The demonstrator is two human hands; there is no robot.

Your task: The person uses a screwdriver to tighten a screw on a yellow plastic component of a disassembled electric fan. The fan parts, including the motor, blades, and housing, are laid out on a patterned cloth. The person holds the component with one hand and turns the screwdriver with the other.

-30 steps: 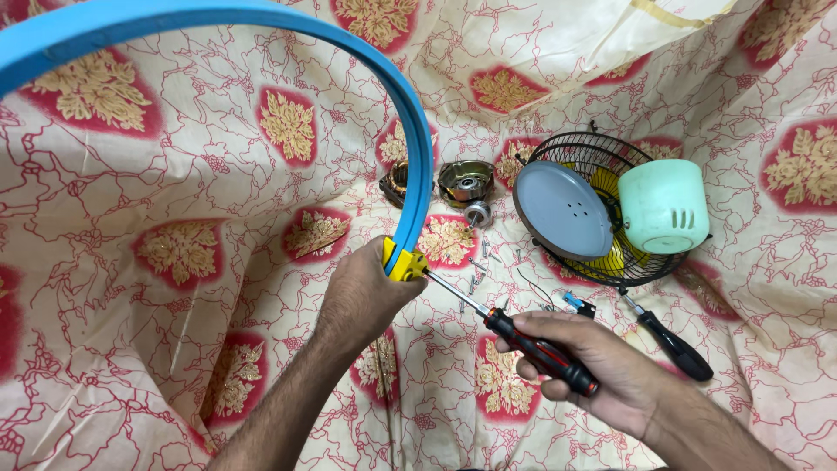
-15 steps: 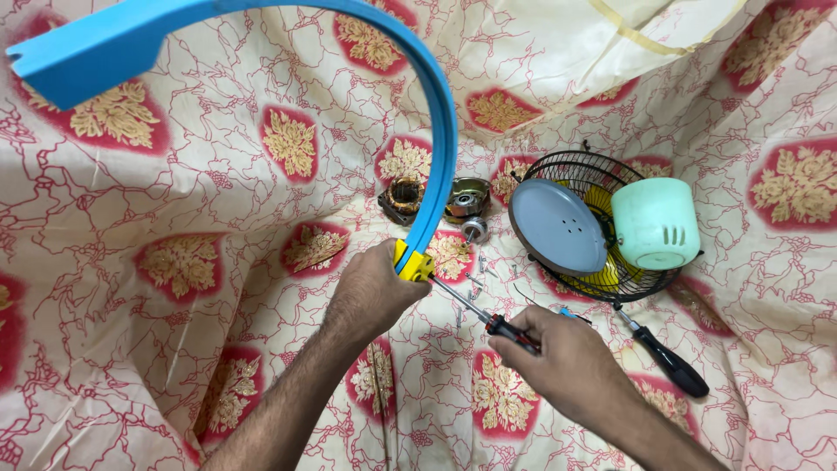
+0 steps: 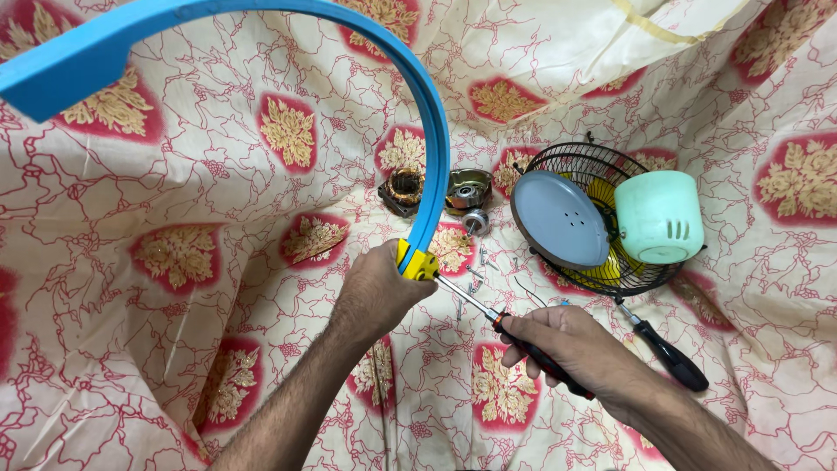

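Note:
My left hand (image 3: 377, 292) grips the lower end of a curved blue plastic arch (image 3: 433, 148), right at its yellow end piece (image 3: 417, 263). The arch rises from there, bends over to the upper left and ends near the frame's left edge. My right hand (image 3: 571, 349) holds a screwdriver (image 3: 488, 311) with a black and red handle. Its metal shaft points up-left and its tip touches the yellow end piece.
A patterned cream and red cloth (image 3: 174, 253) covers everything. On it lie a black wire fan guard (image 3: 602, 218) with a grey disc (image 3: 558, 218) and a mint green housing (image 3: 660, 216), motor parts (image 3: 436, 190), several loose screws (image 3: 475, 279) and a second screwdriver (image 3: 667, 353).
The arch has tilted further left and its far end has dropped into view. My right hand brought the screwdriver tip up against the yellow end piece.

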